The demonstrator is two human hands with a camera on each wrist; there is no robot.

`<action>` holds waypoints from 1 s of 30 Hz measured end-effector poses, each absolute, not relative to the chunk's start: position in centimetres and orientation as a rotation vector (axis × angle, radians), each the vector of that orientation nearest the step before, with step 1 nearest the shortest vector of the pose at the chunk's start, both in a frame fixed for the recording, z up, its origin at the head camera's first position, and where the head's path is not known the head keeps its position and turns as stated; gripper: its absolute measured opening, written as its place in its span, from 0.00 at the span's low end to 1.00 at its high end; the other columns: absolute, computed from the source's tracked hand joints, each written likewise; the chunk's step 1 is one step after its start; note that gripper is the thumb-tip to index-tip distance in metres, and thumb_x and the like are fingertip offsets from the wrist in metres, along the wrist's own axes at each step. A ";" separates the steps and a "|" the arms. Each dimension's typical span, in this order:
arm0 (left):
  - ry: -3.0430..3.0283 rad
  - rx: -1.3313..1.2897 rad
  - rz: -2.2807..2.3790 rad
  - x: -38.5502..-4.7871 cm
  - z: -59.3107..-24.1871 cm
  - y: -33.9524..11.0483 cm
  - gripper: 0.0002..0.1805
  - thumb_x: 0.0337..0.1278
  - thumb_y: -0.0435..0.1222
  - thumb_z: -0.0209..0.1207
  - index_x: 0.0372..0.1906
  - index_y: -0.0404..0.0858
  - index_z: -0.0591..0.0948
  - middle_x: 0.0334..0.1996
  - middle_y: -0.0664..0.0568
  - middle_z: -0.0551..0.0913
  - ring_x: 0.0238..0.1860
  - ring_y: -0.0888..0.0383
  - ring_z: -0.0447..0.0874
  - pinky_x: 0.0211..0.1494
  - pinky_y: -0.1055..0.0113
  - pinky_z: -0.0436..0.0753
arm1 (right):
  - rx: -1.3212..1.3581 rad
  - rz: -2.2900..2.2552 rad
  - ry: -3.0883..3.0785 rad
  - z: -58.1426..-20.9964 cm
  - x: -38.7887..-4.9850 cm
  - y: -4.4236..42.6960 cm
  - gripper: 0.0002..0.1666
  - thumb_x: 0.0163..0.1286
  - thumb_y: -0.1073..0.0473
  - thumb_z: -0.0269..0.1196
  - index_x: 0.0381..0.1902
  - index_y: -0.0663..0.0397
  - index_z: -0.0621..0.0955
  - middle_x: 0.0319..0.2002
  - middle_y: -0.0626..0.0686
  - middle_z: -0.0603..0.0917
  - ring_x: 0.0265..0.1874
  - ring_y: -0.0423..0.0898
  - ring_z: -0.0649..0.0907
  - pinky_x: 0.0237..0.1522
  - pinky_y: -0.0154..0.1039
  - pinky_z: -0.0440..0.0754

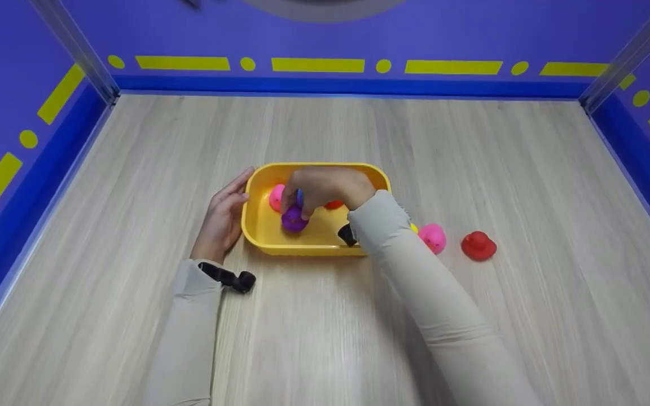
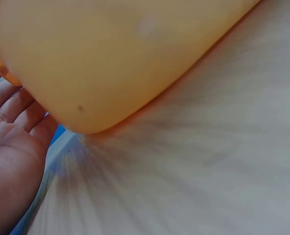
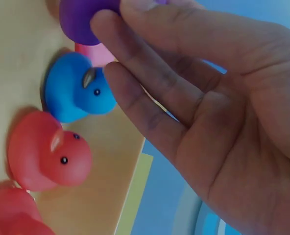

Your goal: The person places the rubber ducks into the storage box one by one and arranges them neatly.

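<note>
The left hand (image 1: 220, 217) rests its fingers against the left end of a yellow tub (image 1: 302, 250); in the left wrist view the palm (image 2: 12, 156) faces the tub's outer wall (image 2: 110, 58). Inside the tub, the right hand (image 1: 325, 187) pinches a purple duck (image 1: 294, 219) between thumb and fingers. The right wrist view has that hand (image 3: 208, 98) at the purple duck (image 3: 84, 22), with a blue duck (image 3: 69, 88) and a red duck (image 3: 42, 152) nearby. A pink duck (image 1: 276, 197) lies at the tub's left.
Right of the tub on the wooden table (image 1: 302, 338) are a pink duck (image 1: 433, 237), a red duck (image 1: 478, 246) and a bit of something yellow (image 1: 414, 228), partly behind the right sleeve (image 1: 432, 293). Blue-purple walls (image 1: 313, 39) border the table's back and sides.
</note>
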State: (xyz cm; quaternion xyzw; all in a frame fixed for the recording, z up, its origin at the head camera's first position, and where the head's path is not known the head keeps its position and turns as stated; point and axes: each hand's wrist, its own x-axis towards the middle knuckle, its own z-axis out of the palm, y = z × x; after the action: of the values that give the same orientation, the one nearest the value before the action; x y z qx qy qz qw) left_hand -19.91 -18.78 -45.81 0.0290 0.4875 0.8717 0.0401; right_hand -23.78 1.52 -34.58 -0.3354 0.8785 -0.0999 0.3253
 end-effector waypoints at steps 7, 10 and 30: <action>1.497 0.104 2.661 -19.9 -45.8 -18.8 0.31 0.60 0.21 0.38 0.71 0.25 0.56 0.75 0.40 0.54 0.76 0.53 0.49 0.77 0.62 0.57 | -0.878 -0.195 2.301 -34.5 -23.7 0.8 0.25 0.63 0.65 0.64 0.55 0.35 0.82 0.53 0.42 0.82 0.48 0.44 0.77 0.53 0.39 0.81; 1.505 0.098 2.657 -19.9 -45.8 -18.8 0.31 0.60 0.21 0.38 0.71 0.25 0.56 0.75 0.41 0.54 0.76 0.53 0.49 0.77 0.62 0.57 | -0.871 -0.192 2.290 -34.5 -23.8 0.7 0.25 0.63 0.66 0.64 0.55 0.34 0.82 0.54 0.42 0.82 0.49 0.44 0.77 0.50 0.41 0.83; 1.508 0.093 2.649 -19.9 -45.9 -18.9 0.32 0.59 0.21 0.39 0.71 0.27 0.57 0.75 0.42 0.55 0.76 0.53 0.50 0.75 0.64 0.61 | -0.806 -0.192 2.264 -34.6 -23.5 0.0 0.22 0.65 0.61 0.64 0.53 0.30 0.82 0.53 0.42 0.81 0.50 0.44 0.76 0.54 0.44 0.80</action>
State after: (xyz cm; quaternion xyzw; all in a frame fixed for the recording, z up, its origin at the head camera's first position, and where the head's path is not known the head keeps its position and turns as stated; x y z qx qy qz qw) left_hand -19.93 -18.92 -45.88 0.0306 0.4940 0.8677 0.0460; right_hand -23.46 -0.02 -34.59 -0.3122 0.8772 -0.0745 0.3572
